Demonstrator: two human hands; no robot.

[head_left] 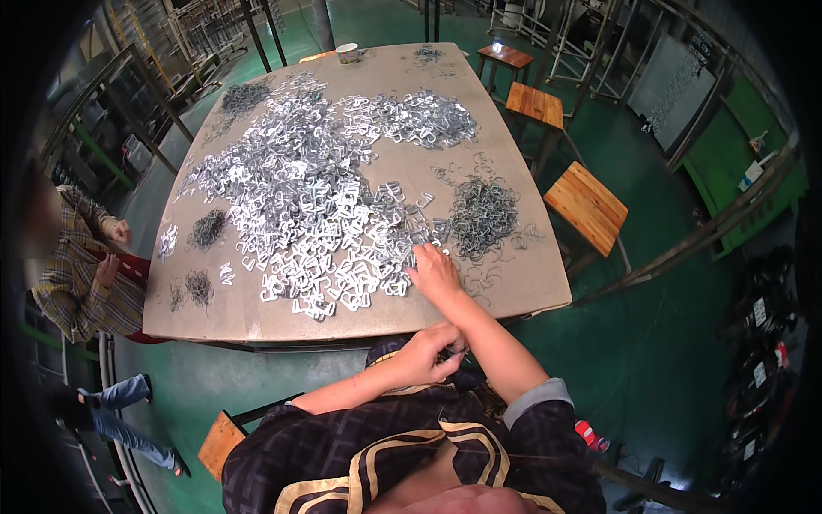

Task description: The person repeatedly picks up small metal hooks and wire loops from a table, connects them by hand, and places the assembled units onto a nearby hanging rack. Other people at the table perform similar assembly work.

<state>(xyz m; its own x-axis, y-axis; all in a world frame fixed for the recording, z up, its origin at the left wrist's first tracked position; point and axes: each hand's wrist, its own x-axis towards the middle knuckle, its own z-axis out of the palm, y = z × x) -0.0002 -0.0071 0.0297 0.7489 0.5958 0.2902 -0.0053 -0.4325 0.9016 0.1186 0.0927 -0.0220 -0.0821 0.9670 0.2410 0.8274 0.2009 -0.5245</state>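
Observation:
My right hand [435, 272] reaches over the near part of the table, its fingers bent together at the right edge of a big heap of shiny flat metal clips [321, 206]. Whatever lies between those fingertips is too small to make out. To the right of this hand is a pile of thin bent wire pieces [484, 218]. Below the table's near edge, close to my body, my left hand [428, 353] is curled closed beside my right forearm. Its fingers partly hide what they hold, which I cannot name.
Smaller wire piles [207, 230] lie on the left of the brown-topped table [231, 317]. A cup [347, 53] stands at its far edge. Wooden stools [586, 206] line the right side. At the left, a person in a checked shirt [81, 257] is beside the table.

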